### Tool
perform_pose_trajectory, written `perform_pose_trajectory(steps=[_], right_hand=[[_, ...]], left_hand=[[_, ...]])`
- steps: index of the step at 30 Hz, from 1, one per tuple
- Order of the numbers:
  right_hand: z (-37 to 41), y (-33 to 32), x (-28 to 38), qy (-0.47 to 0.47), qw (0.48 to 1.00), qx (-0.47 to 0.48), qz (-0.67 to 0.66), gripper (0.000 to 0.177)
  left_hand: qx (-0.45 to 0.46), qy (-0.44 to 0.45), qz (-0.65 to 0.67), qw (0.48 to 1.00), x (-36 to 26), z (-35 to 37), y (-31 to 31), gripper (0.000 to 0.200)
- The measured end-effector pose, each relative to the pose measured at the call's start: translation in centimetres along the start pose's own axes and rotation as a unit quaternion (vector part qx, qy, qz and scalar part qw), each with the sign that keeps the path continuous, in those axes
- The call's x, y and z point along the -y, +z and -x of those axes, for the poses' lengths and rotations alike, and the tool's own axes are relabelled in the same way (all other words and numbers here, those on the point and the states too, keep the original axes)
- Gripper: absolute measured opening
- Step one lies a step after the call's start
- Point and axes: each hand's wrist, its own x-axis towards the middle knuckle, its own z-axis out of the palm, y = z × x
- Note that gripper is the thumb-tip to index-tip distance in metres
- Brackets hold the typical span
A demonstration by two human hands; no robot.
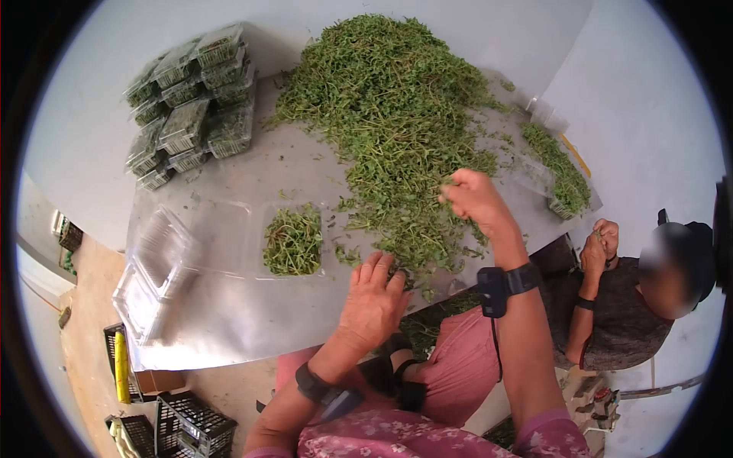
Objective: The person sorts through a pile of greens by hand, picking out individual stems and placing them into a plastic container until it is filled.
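A large heap of leafy green sprigs [397, 99] spreads from the back of the metal table toward its front edge. At the heap's near edge, my left hand [372, 304] has its fingers bent, with some greens between thumb and fingers. My right hand [475, 200] is above the heap's right side, its fingers pinched on a small green sprig. Left of the heap, an open clear plastic clamshell box [327, 248] holds a portion of greens; its lid [221, 237] lies folded out to the left.
Filled clamshell boxes [183, 126] are stacked at back left. Nested clear boxes [156, 252] stand on the metal table [252, 324] at its left edge. A co-worker [622, 313] sits at right, near another box of greens [561, 172]. Black crates [191, 427] are on the floor.
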Motion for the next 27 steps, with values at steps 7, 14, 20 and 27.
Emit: perform_pose_trajectory(steps=[7,14,20,27], right_hand=[[0.5,-4.1,-1.5,0.033,0.994,-0.102,0.029,0.016],[-0.7,-5.6,-6.4,-0.06,0.938,-0.193,0.283,0.019],[-2.1,-4.3,-6.6,0.062,0.918,-0.167,0.353,0.036],[-3.9,-3.3,-8.5,0.034,0.915,-0.133,0.379,0.03]], left_hand=[[0.0,-0.001,0.008,1.0,0.0,0.0,-0.1,0.036],[0.004,-0.006,0.002,1.0,-0.1,-0.1,-0.1,0.034],[0.006,-0.006,0.001,1.0,-0.1,-0.1,-0.3,0.034],[0.006,-0.004,-0.003,1.0,-0.1,0.1,-0.3,0.034]])
